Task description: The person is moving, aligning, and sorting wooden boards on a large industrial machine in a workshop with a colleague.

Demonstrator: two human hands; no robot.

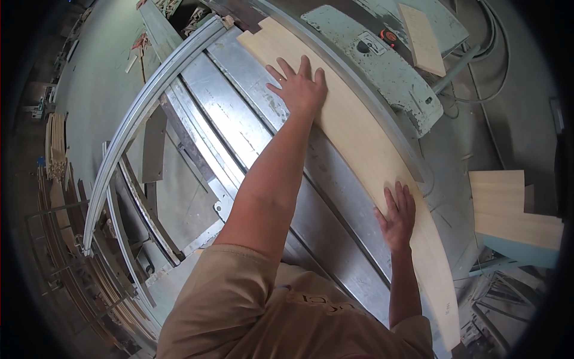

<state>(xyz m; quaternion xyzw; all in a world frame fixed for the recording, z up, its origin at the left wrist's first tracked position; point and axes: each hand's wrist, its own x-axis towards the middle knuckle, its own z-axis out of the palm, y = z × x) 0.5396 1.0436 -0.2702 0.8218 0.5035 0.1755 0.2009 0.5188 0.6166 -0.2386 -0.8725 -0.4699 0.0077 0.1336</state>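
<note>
A long pale wooden board [353, 128] lies flat on the metal table of a saw [326, 203], its right edge along a straight metal fence [359, 84]. A notch shows at its far end. My left hand [300, 87] rests on the far part of the board, fingers spread, some of them reaching past its left edge. Nearer to me, my right hand [397, 216] lies on the board with the fingers stretched toward the fence. Neither hand grasps anything. No blade can be made out.
A long metal rail [128, 113] runs along the left. Beyond the fence is a worn green machine cover [365, 54], with an orange and black tape measure [388, 38] and a wood offcut [421, 39] near it. Pale panels [499, 194] are at right; timber stacks [57, 140] stand far left.
</note>
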